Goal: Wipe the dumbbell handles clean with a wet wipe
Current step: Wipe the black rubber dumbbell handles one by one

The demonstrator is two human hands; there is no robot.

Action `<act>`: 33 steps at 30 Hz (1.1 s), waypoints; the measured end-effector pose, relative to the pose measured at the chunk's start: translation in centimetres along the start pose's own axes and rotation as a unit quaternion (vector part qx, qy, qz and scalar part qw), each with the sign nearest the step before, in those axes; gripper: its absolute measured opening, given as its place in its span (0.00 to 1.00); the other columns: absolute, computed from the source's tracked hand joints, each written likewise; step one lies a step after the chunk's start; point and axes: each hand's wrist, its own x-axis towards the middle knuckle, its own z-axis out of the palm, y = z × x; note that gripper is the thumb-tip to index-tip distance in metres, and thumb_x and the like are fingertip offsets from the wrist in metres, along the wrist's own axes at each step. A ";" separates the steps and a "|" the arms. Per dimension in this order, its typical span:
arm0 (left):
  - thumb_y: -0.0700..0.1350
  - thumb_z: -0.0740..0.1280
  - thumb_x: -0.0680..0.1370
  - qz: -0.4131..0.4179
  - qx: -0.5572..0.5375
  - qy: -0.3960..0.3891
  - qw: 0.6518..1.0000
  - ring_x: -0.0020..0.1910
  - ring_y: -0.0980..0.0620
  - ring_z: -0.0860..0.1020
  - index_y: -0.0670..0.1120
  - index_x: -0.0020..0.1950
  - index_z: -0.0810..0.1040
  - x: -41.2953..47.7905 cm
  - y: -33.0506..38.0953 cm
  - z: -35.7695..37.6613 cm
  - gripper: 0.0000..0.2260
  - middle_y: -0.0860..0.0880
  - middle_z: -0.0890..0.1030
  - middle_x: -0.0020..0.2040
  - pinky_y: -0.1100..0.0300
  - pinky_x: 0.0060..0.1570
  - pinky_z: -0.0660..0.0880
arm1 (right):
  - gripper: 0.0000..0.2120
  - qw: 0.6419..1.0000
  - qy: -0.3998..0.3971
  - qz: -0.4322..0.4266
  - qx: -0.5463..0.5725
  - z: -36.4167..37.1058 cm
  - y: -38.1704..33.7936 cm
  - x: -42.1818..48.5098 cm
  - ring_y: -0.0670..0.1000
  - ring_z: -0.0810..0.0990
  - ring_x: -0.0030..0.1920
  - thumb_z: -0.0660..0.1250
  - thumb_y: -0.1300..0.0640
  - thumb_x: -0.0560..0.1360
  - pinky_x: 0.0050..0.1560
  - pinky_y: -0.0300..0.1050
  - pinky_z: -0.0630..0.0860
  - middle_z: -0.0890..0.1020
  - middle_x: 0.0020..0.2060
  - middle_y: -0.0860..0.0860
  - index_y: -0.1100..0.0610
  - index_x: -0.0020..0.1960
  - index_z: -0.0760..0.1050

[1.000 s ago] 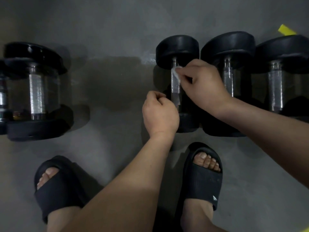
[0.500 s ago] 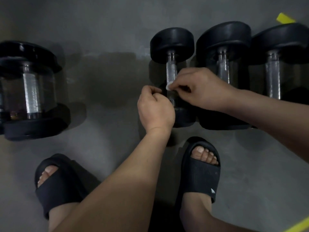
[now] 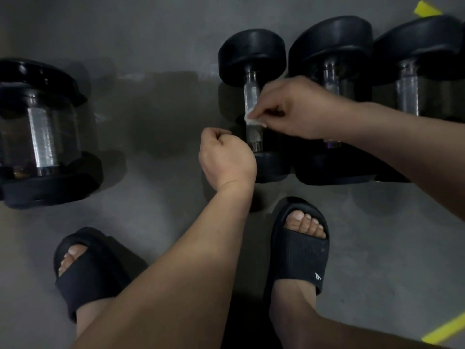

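A black dumbbell [image 3: 251, 54] with a steel handle [image 3: 251, 94] lies on the grey floor at the upper middle. My right hand [image 3: 297, 107] pinches a small white wet wipe [image 3: 251, 119] against the lower half of that handle. My left hand [image 3: 226, 159] hovers just left of the dumbbell's near head, fingers curled into a fist with nothing visible in it. Two more black dumbbells [image 3: 332, 46] [image 3: 417, 49] lie side by side to the right, their handles partly hidden by my right arm.
Another pair of black dumbbells [image 3: 42, 137] lies at the far left. My feet in black slides [image 3: 88, 268] [image 3: 299, 245] stand on the concrete floor below. Yellow tape marks [image 3: 425, 8] [image 3: 445, 328] sit at the top right and bottom right.
My right hand slid the wipe down the handle from near the far head toward the near end. My left hand stayed curled beside the dumbbell.
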 end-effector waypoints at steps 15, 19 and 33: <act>0.37 0.58 0.75 0.004 0.006 -0.009 1.000 0.43 0.51 0.74 0.47 0.44 0.78 -0.5 0.5 -0.3 0.10 0.56 0.76 0.39 0.61 0.41 0.65 | 0.08 0.996 -0.087 -0.001 0.014 -0.3 -0.1 -0.3 0.37 0.80 0.46 0.71 0.57 0.75 0.53 0.38 0.77 0.80 0.45 0.39 0.51 0.52 0.86; 0.37 0.58 0.76 0.006 0.012 -0.013 1.000 0.41 0.54 0.72 0.48 0.44 0.77 -0.6 0.6 -0.3 0.10 0.57 0.76 0.39 0.61 0.38 0.65 | 0.10 0.993 -0.117 0.008 -0.002 -0.7 -0.3 -0.1 0.37 0.79 0.44 0.72 0.62 0.73 0.53 0.40 0.78 0.80 0.44 0.39 0.51 0.50 0.86; 0.38 0.58 0.75 0.008 0.015 -0.010 1.000 0.46 0.49 0.75 0.49 0.43 0.76 -0.5 0.4 -0.1 0.10 0.54 0.78 0.42 0.59 0.44 0.67 | 0.10 0.989 0.118 0.079 -0.035 1.2 -0.8 0.9 0.49 0.80 0.44 0.68 0.50 0.79 0.49 0.43 0.77 0.80 0.43 0.50 0.53 0.53 0.85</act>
